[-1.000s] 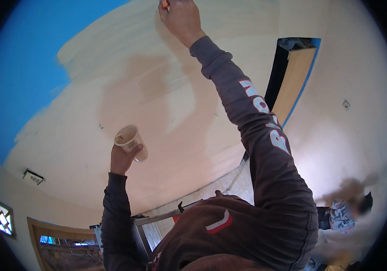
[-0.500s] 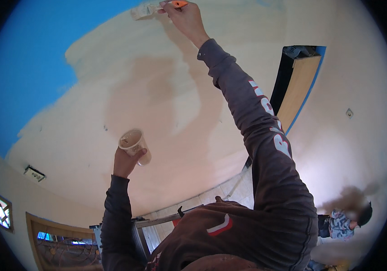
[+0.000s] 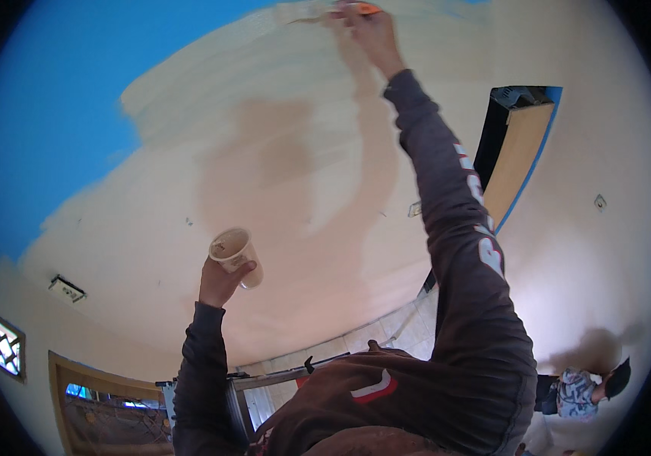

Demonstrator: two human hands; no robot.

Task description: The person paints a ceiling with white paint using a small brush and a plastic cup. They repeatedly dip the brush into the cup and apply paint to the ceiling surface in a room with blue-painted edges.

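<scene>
At the top, the right hand (image 3: 375, 38) grips an orange-handled paintbrush (image 3: 310, 11); left of the middle, the left hand (image 3: 221, 284) holds a plastic cup (image 3: 236, 248).

A dark sweatshirt (image 3: 462, 365) bears red-edged white sleeve lettering (image 3: 490, 257).

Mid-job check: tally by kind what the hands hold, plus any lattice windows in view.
Cup, in the left hand: 1
Paintbrush, in the right hand: 1
Lattice window, on the left: 1
Total: 3
</scene>
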